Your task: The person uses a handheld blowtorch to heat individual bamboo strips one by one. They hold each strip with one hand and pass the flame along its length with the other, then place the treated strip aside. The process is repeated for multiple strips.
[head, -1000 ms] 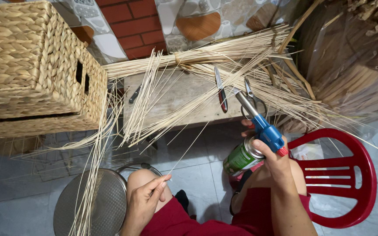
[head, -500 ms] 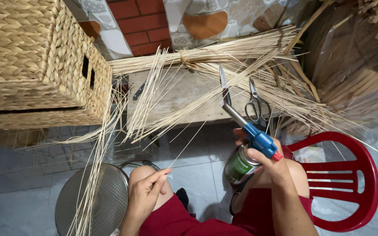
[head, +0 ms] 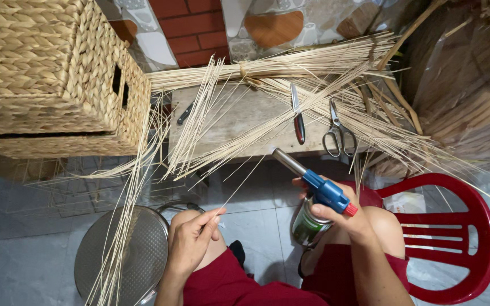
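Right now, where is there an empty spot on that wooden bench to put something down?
The wooden bench shows bare board between the small dark tool on its left and the knife. It is crowded right of the knife, where scissors lie among loose reed strips. The floor tiles between the metal stool and the torch also look free.

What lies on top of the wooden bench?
On the bench lie loose reed strips, a tied reed bundle, a knife, scissors and a small dark tool. The reeds cover much of its right end, hiding what lies beneath.
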